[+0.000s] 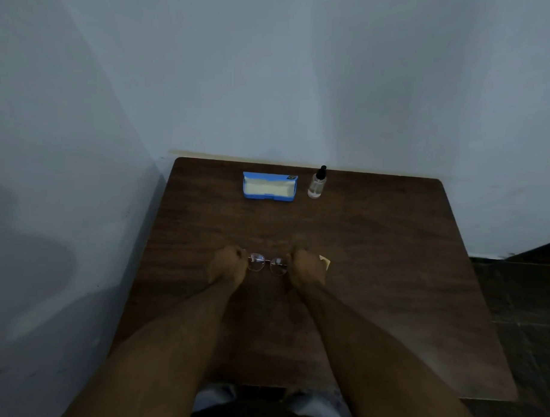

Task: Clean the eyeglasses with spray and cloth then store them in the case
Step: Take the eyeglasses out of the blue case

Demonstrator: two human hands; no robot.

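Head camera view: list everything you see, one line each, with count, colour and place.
table: one, dark brown wood, centre of view
case: one, blue with pale lining, open, far side of the table
spray bottle: one, clear with black cap, right of the case
eyeglasses: one pair, thin round frame, between the hands
cloth: one, pale yellow, peeking from behind the right hand
left hand: one, grips the eyeglasses' left end
right hand: one, grips their right end
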